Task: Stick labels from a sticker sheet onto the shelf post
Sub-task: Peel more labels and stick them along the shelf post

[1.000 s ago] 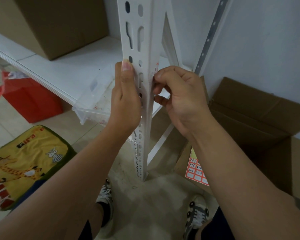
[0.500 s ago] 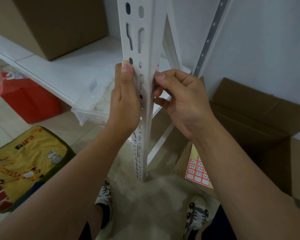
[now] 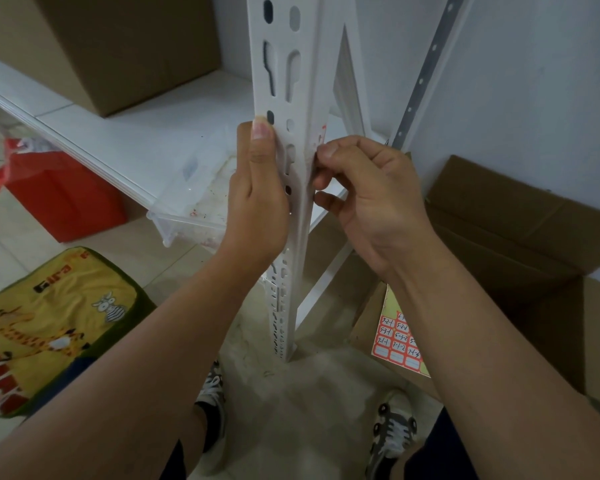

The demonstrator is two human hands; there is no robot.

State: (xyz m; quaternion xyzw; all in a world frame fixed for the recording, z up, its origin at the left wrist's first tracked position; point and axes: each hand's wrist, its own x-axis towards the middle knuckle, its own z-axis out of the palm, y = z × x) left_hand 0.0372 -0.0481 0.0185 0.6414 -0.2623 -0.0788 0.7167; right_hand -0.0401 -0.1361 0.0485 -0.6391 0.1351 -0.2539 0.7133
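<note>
A red-edged label point(image 3: 321, 133) sat on the right face of the white shelf post point(image 3: 297, 188), just at 12 o'clock of the right hand point(image 3: 368, 199), whose curled fingers point(image 3: 329, 152) pressed there. The left hand point(image 3: 257, 195) gripped the post at 9 o'clock. The sticker sheet point(image 3: 397, 341) lay at 5 o'clock by a cardboard box point(image 3: 520, 237).

I see a pale tiled floor point(image 3: 291, 410) with a yellow giraffe cushion point(image 3: 49, 320), a red box point(image 3: 63, 199) and an open brown cardboard box point(image 3: 520, 258) on it.
</note>
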